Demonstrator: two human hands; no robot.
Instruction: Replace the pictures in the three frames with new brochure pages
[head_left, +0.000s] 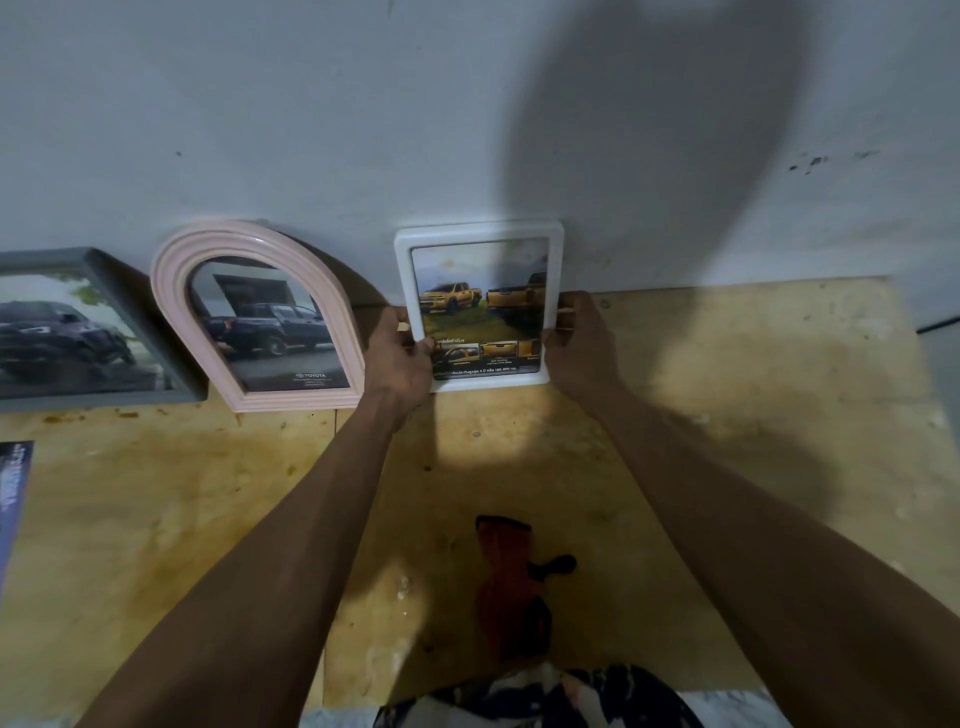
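Observation:
A white rectangular frame (479, 235) with a page of yellow pickup trucks stands upright against the wall at the back of the plywood table (727, 415). My left hand (397, 353) grips its lower left edge, thumb over the front. My right hand (576, 335) grips its lower right edge. To the left, a pink arched frame (174, 270) with a dark truck picture leans on the wall. Further left, a grey frame (104, 270) with a dark car picture also leans there.
Red-handled scissors (511, 582) lie on the table near the front edge, between my forearms. A dark blue brochure page (13, 499) lies at the far left edge. My shadow falls over the wall and the right side of the table.

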